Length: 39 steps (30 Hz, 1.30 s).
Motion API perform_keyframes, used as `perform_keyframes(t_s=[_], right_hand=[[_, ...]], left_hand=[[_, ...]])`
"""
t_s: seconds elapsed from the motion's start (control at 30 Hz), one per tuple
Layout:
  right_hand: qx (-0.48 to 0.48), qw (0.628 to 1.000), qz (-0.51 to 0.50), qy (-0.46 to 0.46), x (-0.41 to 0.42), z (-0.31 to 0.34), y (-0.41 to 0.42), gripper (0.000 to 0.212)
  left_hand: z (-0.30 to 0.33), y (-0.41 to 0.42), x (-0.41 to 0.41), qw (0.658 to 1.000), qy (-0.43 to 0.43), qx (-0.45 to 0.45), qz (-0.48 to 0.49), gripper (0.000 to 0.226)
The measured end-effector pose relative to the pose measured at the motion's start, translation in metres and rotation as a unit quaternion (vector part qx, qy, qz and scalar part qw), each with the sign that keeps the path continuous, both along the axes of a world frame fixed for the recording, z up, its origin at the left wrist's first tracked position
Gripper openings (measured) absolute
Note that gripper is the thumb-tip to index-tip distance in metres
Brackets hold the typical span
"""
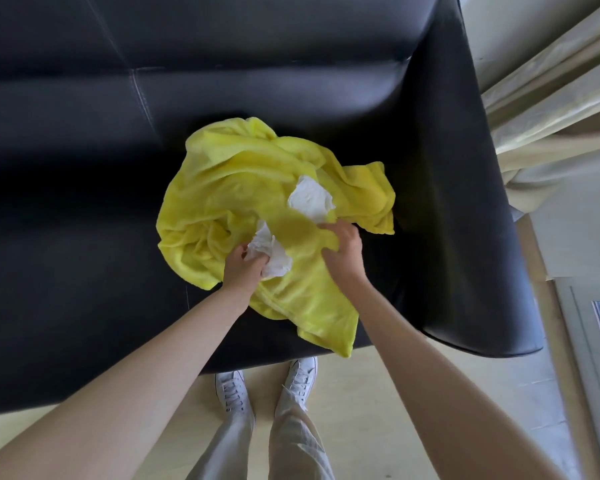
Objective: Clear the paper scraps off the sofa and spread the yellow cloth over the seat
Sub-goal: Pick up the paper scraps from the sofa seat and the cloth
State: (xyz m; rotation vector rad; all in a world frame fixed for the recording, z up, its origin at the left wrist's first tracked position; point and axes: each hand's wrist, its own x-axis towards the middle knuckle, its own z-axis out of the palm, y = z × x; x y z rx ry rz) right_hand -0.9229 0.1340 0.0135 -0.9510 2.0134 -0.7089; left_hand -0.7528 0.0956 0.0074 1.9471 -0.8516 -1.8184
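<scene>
A crumpled yellow cloth lies bunched on the right part of the black sofa seat, one corner hanging over the front edge. Two white paper scraps rest on it. My left hand grips the nearer paper scrap at the cloth's lower middle. The second paper scrap lies further back. My right hand hovers palm-down just below it, fingers loosely curled, fingertips near the scrap's lower edge and holding nothing I can see.
The sofa's right armrest runs close beside the cloth. Pale curtains hang at the right, with a window frame below them. My feet in white shoes stand on the light floor at the sofa's front edge.
</scene>
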Motion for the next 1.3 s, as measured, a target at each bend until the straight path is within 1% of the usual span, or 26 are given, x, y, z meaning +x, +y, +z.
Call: perform_keyframes(t_s=[0.03, 0.07, 0.1, 0.2, 0.3, 0.37, 0.43, 0.5, 0.53, 0.6, 0.67, 0.73, 0.77, 0.87, 0.93, 0.97, 1.0, 1.07, 1.1, 1.17, 1.23, 1.3], right_hand=[[0.014, 0.995, -0.064, -0.075, -0.005, 0.004, -0.012, 0.055], [0.032, 0.985, -0.105, -0.134, -0.008, 0.008, -0.022, 0.057], [0.052, 0.976, -0.121, -0.171, -0.013, 0.011, -0.03, 0.06], [0.089, 0.973, -0.097, -0.19, -0.014, 0.017, -0.043, 0.062], [0.08, 0.972, -0.12, -0.183, -0.014, 0.019, -0.048, 0.057], [0.042, 0.978, -0.153, -0.138, -0.01, 0.02, -0.048, 0.052], [0.002, 0.983, -0.178, -0.04, -0.001, 0.02, -0.041, 0.047], [-0.042, 0.98, -0.18, 0.068, 0.01, 0.023, -0.026, 0.044], [-0.073, 0.976, -0.16, 0.126, 0.016, 0.025, -0.016, 0.045], [-0.132, 0.964, -0.077, 0.216, 0.029, 0.027, 0.004, 0.046], [-0.168, 0.95, 0.002, 0.262, 0.041, 0.026, 0.027, 0.044], [-0.186, 0.939, 0.051, 0.283, 0.051, 0.024, 0.047, 0.039], [-0.191, 0.937, 0.061, 0.288, 0.054, 0.023, 0.058, 0.036], [-0.196, 0.938, 0.04, 0.283, 0.054, 0.023, 0.079, 0.034], [-0.186, 0.945, 0.016, 0.27, 0.048, 0.022, 0.091, 0.033], [-0.175, 0.951, 0.008, 0.257, 0.043, 0.021, 0.097, 0.033], [-0.161, 0.957, -0.001, 0.24, 0.038, 0.02, 0.103, 0.033], [-0.129, 0.973, -0.035, 0.188, 0.028, 0.022, 0.111, 0.03], [-0.113, 0.978, -0.061, 0.163, 0.022, 0.025, 0.116, 0.027], [-0.111, 0.977, -0.114, 0.14, 0.008, 0.031, 0.122, 0.02], [-0.13, 0.968, -0.166, 0.134, -0.009, 0.039, 0.127, 0.016], [-0.127, 0.965, -0.204, 0.102, -0.032, 0.048, 0.134, 0.026]], left_hand=[[0.0, -0.002, 0.002, 1.0, 0.002, 0.002, 0.001, 0.02], [0.0, -0.003, 0.005, 1.0, 0.004, 0.002, 0.003, 0.019], [-0.001, -0.004, 0.006, 1.0, 0.004, 0.0, 0.005, 0.018], [0.001, -0.006, 0.008, 1.0, 0.004, -0.005, 0.014, 0.014], [0.005, -0.004, 0.008, 1.0, 0.015, -0.002, 0.012, 0.016], [0.004, -0.003, 0.008, 1.0, 0.021, 0.0, 0.009, 0.018], [0.005, -0.001, 0.006, 1.0, 0.021, -0.001, 0.012, 0.017], [0.006, 0.002, 0.003, 0.999, 0.03, 0.002, 0.013, 0.02], [0.009, 0.005, 0.0, 0.999, 0.042, 0.004, 0.011, 0.022], [0.014, 0.01, -0.007, 0.998, 0.068, 0.014, 0.012, 0.025], [0.02, 0.016, -0.016, 0.997, 0.08, 0.022, 0.008, 0.027], [0.024, 0.018, -0.026, 0.995, 0.09, 0.038, 0.019, 0.028], [0.027, 0.022, -0.032, 0.993, 0.103, 0.052, 0.026, 0.025], [0.03, 0.033, -0.044, 0.982, 0.155, 0.09, 0.063, 0.023], [0.027, 0.044, -0.053, 0.98, 0.171, 0.09, 0.042, 0.023], [0.025, 0.048, -0.058, 0.981, 0.172, 0.084, 0.014, 0.028], [0.024, 0.054, -0.063, 0.984, 0.164, 0.07, -0.025, 0.032], [0.022, 0.063, -0.071, 0.986, 0.128, 0.019, -0.1, 0.027], [0.021, 0.069, -0.076, 0.986, 0.115, -0.009, -0.122, 0.024], [0.023, 0.076, -0.084, 0.984, 0.112, -0.042, -0.129, 0.025], [0.033, 0.082, -0.099, 0.983, 0.114, -0.062, -0.132, 0.023], [0.046, 0.089, -0.122, 0.978, 0.112, -0.089, -0.154, 0.02]])
